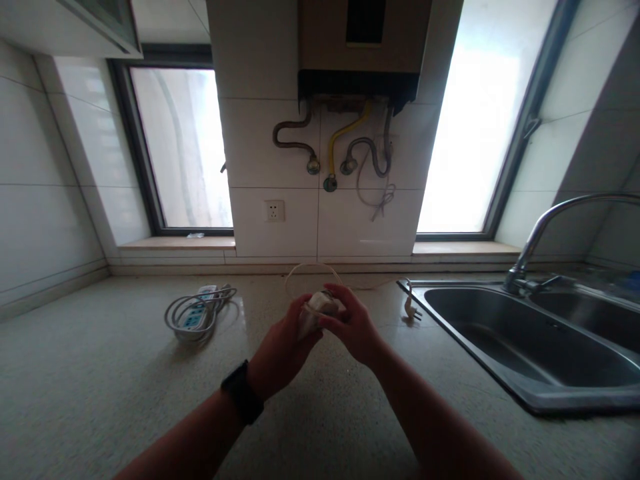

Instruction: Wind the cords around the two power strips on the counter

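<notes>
"Counter (pixel 100 373) is the biggest thing, right?"

"Yes, speckled, running right across. Above its back edge are two windows, left (pixel 180 147) and right (pixel 460 133), both bright."

"And between them?"

"Heater (pixel 325 33), up on the tiled wall, with bent pipes below it."

"To the right?"

"Sink (pixel 575 398), set into the counter, with a curved tap (pixel 543 227) behind it."

"On the left?"

"Strip (pixel 196 315), lying on the counter with its grey lead coiled around it."

"What about the hands?"

"Left hand (pixel 285 343) and right hand (pixel 355 327) meet in the middle, both clamped on one thing. The left wrist has a dark watch (pixel 243 392)."

"Clamped on what?"

"White piece (pixel 324 303), between the fingers, over the counter. They cover much of it, so I can't tell what it is."

"Anything smaller?"

"Socket (pixel 275 211) on the wall, then a plug (pixel 411 310) just beside the sink, prongs pointing right. Thinnest is a pale cord (pixel 314 264), looping behind the hands."
</notes>
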